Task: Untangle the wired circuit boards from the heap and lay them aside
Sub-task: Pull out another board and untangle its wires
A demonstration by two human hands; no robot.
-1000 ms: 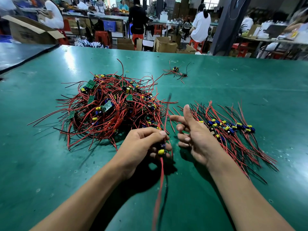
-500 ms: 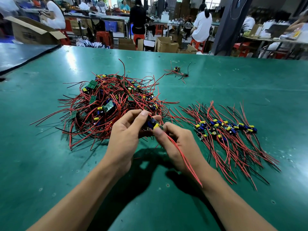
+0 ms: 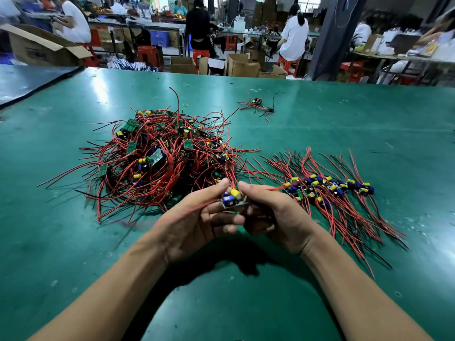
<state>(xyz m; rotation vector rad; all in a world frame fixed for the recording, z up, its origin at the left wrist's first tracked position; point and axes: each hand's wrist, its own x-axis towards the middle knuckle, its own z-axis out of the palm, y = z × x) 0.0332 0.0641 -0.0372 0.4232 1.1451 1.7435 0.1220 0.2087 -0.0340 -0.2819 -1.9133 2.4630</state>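
A heap of small green circuit boards tangled in red and black wires lies on the green table, left of centre. To its right, sorted boards lie in a row with their wires fanned toward me. Just in front of the heap I hold one circuit board, with a yellow capacitor and a blue part, between both hands. My left hand pinches its left side with thumb and fingers. My right hand grips its right end. Its red wires trail blurred to the left and right.
A small separate cluster of boards and wires lies farther back on the green table. A second table edge is at the far left. Behind are cardboard boxes, red stools and several seated or standing people.
Both hands have brought the held board closer to me and turned it so its components face up. The red wire that hung down toward me now sweeps out to the left.
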